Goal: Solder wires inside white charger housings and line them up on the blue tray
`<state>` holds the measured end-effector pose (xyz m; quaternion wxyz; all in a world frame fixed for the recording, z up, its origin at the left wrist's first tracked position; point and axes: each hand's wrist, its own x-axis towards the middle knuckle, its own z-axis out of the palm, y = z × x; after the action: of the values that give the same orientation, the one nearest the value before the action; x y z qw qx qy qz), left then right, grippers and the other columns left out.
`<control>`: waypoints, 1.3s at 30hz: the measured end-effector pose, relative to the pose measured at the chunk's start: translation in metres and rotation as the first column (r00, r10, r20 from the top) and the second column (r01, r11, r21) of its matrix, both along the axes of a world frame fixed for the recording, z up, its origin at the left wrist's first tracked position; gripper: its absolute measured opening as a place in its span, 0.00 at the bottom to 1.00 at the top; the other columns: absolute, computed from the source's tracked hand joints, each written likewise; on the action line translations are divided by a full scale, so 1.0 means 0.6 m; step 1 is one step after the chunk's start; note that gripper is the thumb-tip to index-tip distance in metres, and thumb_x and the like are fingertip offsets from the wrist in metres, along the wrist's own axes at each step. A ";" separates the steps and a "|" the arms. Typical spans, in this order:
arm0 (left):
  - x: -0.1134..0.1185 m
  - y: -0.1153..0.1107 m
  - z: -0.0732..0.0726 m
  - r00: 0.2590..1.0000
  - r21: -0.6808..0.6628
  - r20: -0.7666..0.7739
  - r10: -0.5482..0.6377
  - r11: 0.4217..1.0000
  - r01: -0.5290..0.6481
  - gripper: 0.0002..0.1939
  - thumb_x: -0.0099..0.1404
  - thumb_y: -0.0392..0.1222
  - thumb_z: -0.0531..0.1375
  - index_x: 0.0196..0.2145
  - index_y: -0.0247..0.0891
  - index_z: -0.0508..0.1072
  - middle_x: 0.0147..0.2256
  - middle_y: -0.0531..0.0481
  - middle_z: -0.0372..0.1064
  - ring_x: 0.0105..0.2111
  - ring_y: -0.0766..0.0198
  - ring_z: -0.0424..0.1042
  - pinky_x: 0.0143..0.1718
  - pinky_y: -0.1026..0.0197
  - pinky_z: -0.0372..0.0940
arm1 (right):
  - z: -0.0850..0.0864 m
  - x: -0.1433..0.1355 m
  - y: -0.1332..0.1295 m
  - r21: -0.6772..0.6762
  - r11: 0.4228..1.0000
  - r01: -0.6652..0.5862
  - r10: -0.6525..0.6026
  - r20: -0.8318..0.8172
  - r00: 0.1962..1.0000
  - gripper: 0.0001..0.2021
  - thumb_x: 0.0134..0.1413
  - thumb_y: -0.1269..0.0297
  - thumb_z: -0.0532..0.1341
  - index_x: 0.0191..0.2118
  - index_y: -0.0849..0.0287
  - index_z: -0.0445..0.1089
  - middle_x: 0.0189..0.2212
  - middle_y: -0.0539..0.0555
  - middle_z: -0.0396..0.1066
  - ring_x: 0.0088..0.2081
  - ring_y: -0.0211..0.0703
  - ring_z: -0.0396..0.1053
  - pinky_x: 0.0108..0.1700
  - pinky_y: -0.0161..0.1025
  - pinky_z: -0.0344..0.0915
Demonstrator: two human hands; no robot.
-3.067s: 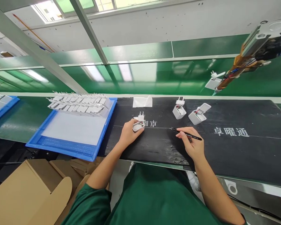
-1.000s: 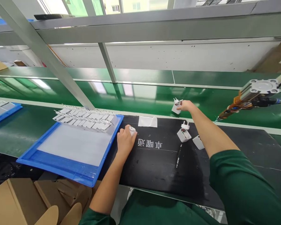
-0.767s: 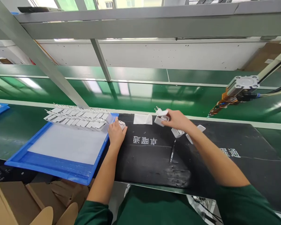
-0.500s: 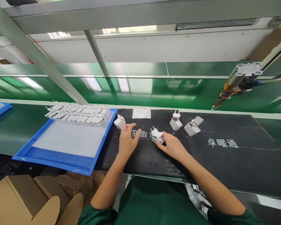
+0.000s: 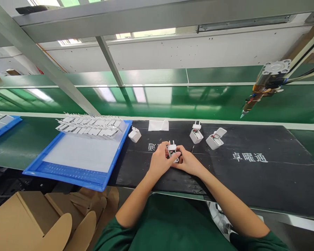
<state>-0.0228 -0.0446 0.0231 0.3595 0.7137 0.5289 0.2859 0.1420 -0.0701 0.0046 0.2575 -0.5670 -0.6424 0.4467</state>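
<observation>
Between my two hands is a white plug adapter (image 5: 172, 149), its two-pin cap tilted up and some inner parts showing. My left hand (image 5: 161, 158) grips its left side, with the thumb laid across the front. On the other side my right hand (image 5: 188, 161) closes its fingers on the same adapter. To the right, a white adapter with raised pins (image 5: 196, 135) and another with its lid tipped open (image 5: 216, 138) stand on the black mat (image 5: 240, 184). A closed-looking white adapter (image 5: 134, 134) sits left of my hands.
A blue tray (image 5: 75, 179) on the left holds rows of white plug adapters (image 5: 91, 126). A white paper slip (image 5: 158, 125) lies at the mat's back edge. From the upper right hangs a nozzle tool (image 5: 259, 89). Cardboard boxes (image 5: 28, 219) are at the lower left.
My left hand has moved right and taken hold of the adapter that my right hand was holding. The adapter has turned so its pins point away from me.
</observation>
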 end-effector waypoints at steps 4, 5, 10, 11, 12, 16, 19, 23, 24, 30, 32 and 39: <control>-0.011 -0.002 -0.006 0.997 0.043 0.082 -0.011 0.999 0.008 0.15 0.69 0.50 0.54 0.49 0.41 0.70 0.41 0.48 0.72 0.37 0.63 0.75 0.36 0.62 0.71 | -0.007 -0.005 -0.005 0.118 0.992 0.044 -0.049 0.035 0.998 0.29 0.48 0.56 0.67 0.53 0.55 0.57 0.42 0.53 0.70 0.26 0.39 0.69 0.34 0.43 0.68; -0.014 -0.003 -0.009 0.994 0.051 0.111 -0.003 0.999 -0.003 0.15 0.70 0.48 0.53 0.50 0.42 0.71 0.42 0.48 0.73 0.38 0.63 0.75 0.37 0.63 0.71 | -0.008 -0.005 -0.006 0.152 0.986 0.061 -0.068 0.046 0.997 0.28 0.47 0.57 0.67 0.53 0.55 0.58 0.43 0.54 0.69 0.26 0.38 0.69 0.35 0.43 0.69; -0.020 -0.014 -0.023 0.990 0.031 0.137 0.019 0.999 -0.024 0.19 0.71 0.43 0.49 0.53 0.40 0.73 0.48 0.46 0.76 0.45 0.59 0.76 0.47 0.58 0.70 | -0.006 -0.007 -0.012 0.279 0.948 0.153 -0.183 0.084 0.980 0.24 0.49 0.58 0.67 0.51 0.55 0.61 0.45 0.56 0.66 0.27 0.38 0.67 0.38 0.47 0.71; -0.020 -0.016 -0.025 0.992 0.023 0.126 -0.002 1.000 -0.001 0.20 0.72 0.43 0.48 0.53 0.39 0.74 0.48 0.45 0.76 0.44 0.58 0.76 0.49 0.57 0.69 | -0.005 -0.008 -0.014 0.300 0.938 0.171 -0.204 0.083 0.975 0.24 0.50 0.58 0.66 0.51 0.55 0.61 0.46 0.56 0.65 0.28 0.39 0.67 0.38 0.47 0.71; -0.019 -0.018 -0.026 0.992 0.012 0.125 -0.027 1.000 0.026 0.21 0.72 0.42 0.47 0.53 0.39 0.75 0.47 0.45 0.77 0.43 0.58 0.76 0.49 0.56 0.69 | -0.003 -0.010 -0.016 0.318 0.929 0.187 -0.223 0.080 0.972 0.24 0.50 0.58 0.66 0.51 0.54 0.61 0.46 0.57 0.65 0.29 0.40 0.67 0.39 0.48 0.71; -0.015 -0.018 -0.030 0.956 -0.085 0.256 -0.144 0.982 0.171 0.23 0.67 0.37 0.48 0.57 0.39 0.71 0.53 0.46 0.73 0.51 0.56 0.73 0.56 0.53 0.65 | 0.002 -0.018 -0.025 0.352 0.906 0.235 -0.266 0.041 0.963 0.22 0.52 0.59 0.64 0.52 0.53 0.60 0.47 0.58 0.63 0.30 0.42 0.67 0.38 0.49 0.72; -0.012 -0.017 -0.038 0.885 -0.142 0.419 -0.202 0.949 0.283 0.27 0.66 0.40 0.53 0.62 0.39 0.65 0.61 0.45 0.65 0.60 0.53 0.66 0.62 0.50 0.61 | 0.005 -0.026 -0.032 0.363 0.900 0.243 -0.257 -0.008 0.966 0.22 0.54 0.61 0.63 0.54 0.51 0.60 0.48 0.59 0.62 0.27 0.39 0.66 0.37 0.49 0.73; -0.008 -0.020 -0.049 0.822 -0.141 0.544 -0.167 0.948 0.286 0.37 0.63 0.50 0.61 0.66 0.37 0.58 0.66 0.39 0.57 0.63 0.51 0.63 0.61 0.51 0.62 | 0.020 -0.031 -0.041 0.375 0.911 0.171 -0.155 -0.072 0.985 0.25 0.55 0.65 0.60 0.59 0.49 0.59 0.53 0.60 0.63 0.32 0.41 0.71 0.41 0.50 0.75; -0.009 -0.020 -0.049 0.815 -0.140 0.565 -0.132 0.958 0.252 0.37 0.63 0.51 0.62 0.66 0.37 0.58 0.65 0.38 0.57 0.63 0.51 0.63 0.61 0.52 0.62 | 0.028 -0.027 -0.042 0.371 0.918 0.139 -0.115 -0.086 0.990 0.24 0.57 0.65 0.59 0.59 0.49 0.60 0.54 0.60 0.63 0.33 0.42 0.73 0.42 0.50 0.75; -0.037 -0.024 -0.015 0.789 -0.192 0.614 -0.004 0.969 0.155 0.30 0.60 0.55 0.62 0.55 0.33 0.71 0.47 0.39 0.77 0.48 0.51 0.76 0.49 0.54 0.71 | 0.091 0.101 -0.036 0.617 0.507 0.602 -0.547 -0.309 0.778 0.13 0.58 0.63 0.61 0.49 0.44 0.70 0.44 0.54 0.72 0.48 0.55 0.73 0.54 0.61 0.69; -0.046 -0.027 -0.002 0.792 -0.209 0.610 0.012 0.967 0.147 0.29 0.58 0.57 0.63 0.50 0.33 0.74 0.43 0.40 0.79 0.44 0.50 0.78 0.44 0.54 0.73 | 0.099 0.181 -0.019 0.697 0.193 0.690 -0.632 -0.450 0.631 0.22 0.52 0.63 0.66 0.52 0.37 0.67 0.52 0.51 0.69 0.57 0.61 0.66 0.57 0.64 0.66; -0.053 -0.038 0.016 0.716 -0.308 0.697 0.048 0.921 0.237 0.32 0.54 0.61 0.64 0.48 0.33 0.74 0.39 0.40 0.79 0.35 0.51 0.79 0.31 0.56 0.74 | 0.085 0.380 0.114 0.640 0.454 0.620 -0.617 -0.277 0.737 0.26 0.50 0.58 0.66 0.54 0.28 0.62 0.58 0.43 0.66 0.67 0.62 0.56 0.60 0.71 0.62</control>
<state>-0.0545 -0.0671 0.0327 0.6746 0.4989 0.3625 0.4057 0.3701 -0.0016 0.0557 0.5965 -0.6185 -0.5093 0.0471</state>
